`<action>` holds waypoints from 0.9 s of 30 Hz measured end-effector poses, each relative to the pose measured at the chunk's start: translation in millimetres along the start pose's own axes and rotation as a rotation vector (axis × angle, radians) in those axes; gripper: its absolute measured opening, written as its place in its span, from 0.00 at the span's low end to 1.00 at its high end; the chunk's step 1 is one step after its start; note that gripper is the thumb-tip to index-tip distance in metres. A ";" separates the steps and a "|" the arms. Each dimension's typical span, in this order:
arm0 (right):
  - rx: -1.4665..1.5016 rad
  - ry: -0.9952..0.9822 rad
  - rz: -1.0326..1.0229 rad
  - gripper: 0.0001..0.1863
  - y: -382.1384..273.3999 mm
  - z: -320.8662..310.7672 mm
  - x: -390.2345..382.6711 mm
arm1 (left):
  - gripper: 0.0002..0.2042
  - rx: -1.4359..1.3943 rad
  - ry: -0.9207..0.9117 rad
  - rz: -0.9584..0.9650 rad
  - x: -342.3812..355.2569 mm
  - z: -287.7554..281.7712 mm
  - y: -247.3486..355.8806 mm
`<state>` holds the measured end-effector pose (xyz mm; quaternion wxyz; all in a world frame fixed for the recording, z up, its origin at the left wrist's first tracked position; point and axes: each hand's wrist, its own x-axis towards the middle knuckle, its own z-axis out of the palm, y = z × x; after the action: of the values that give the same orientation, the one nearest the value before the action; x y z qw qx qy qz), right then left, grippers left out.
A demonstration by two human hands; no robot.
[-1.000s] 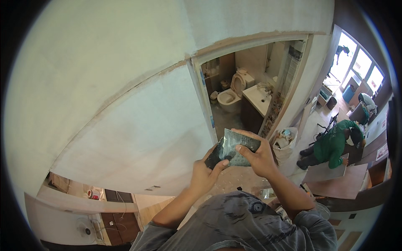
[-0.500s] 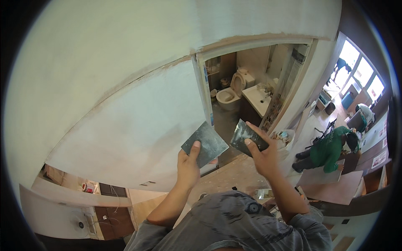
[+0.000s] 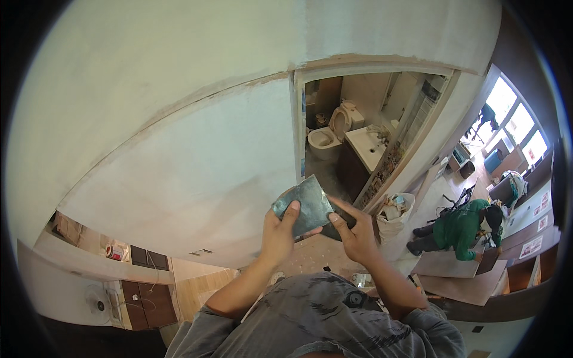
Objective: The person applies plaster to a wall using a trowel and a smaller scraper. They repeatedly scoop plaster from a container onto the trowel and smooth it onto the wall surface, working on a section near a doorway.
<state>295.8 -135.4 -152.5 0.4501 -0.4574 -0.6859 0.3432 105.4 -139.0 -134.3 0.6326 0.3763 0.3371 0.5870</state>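
Note:
My left hand [image 3: 279, 235] grips a flat, square grey-green plate [image 3: 309, 209] marked with pale dust, thumb on its face. It looks like a putty scraper, but I cannot be sure. My right hand [image 3: 356, 238] is closed round a darker flat plate [image 3: 345, 219], mostly hidden behind the first one and my fingers. The two plates overlap in front of my chest, the right thumb at the left plate's edge. Beyond them rises a pale, smeared wall [image 3: 197, 167], beside a doorway.
Through the doorway stand a toilet [image 3: 323, 141] and a washbasin [image 3: 365, 147]. A white sack [image 3: 394, 219] stands right of the door. A person in green [image 3: 459, 228] bends over boards [image 3: 459, 285] at right. A fan [image 3: 98, 304] is at lower left.
My hands have come together; the right-hand plate has moved left behind the left-hand one. The left plate has turned a little. The person in green has bent lower over the boards.

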 end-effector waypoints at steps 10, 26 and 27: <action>-0.559 -0.073 -0.340 0.18 -4.9 4.8 -13.8 | 0.19 0.413 0.114 0.133 23.4 -24.5 -9.7; 0.404 0.327 0.410 0.13 83.0 -27.5 52.8 | 0.18 0.592 0.170 -0.208 -10.5 -107.6 -46.3; 0.776 0.370 0.556 0.14 89.5 -32.0 50.6 | 0.18 0.532 0.202 -0.249 -14.3 -106.1 -42.2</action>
<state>345.2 -55.2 -204.6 0.5924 -0.4748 -0.2694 0.5925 32.7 -145.9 -223.2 0.5422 0.4241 0.5838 0.4305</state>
